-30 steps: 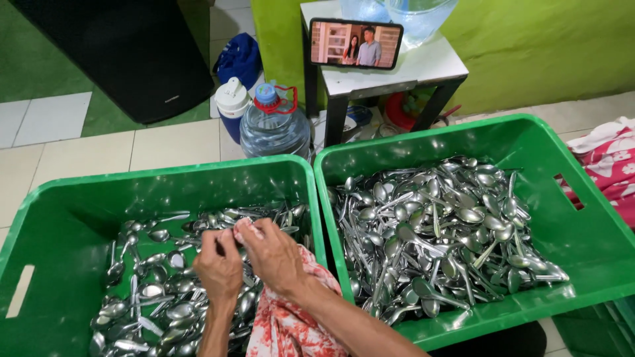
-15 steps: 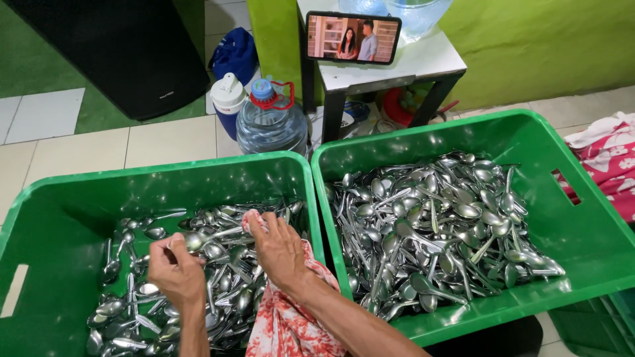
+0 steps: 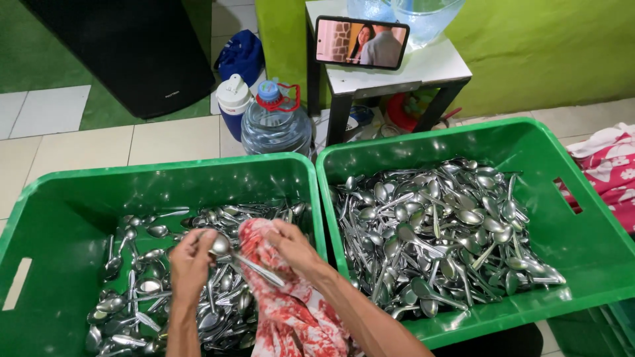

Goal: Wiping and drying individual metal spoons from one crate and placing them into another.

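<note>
While my left hand (image 3: 190, 259) pinches the bowl end of a spoon (image 3: 245, 260), its handle runs away from those fingers toward my right, slanting down across the red-and-white cloth (image 3: 291, 317). The long axis lies roughly from the upper left to the lower right, bowl by my left fingertips, tip of the handle resting on the cloth just below my right hand (image 3: 291, 246). My left fingers are closed narrowly on the bowl; my right fingers are bunched around a fold of the cloth, pressed close to the handle, so the right hand is the nearer one to the shaft. The spoon is thin, bright steel, smooth and glossy; the cloth is soft, crumpled and blotchy. All this sits over the near right corner of the left green crate (image 3: 132, 178), a hard plastic box with a loose layer of spoons on its floor. The right green crate (image 3: 529, 142), touching it along the rim, holds a deeper heap of spoons (image 3: 443, 231).
</note>
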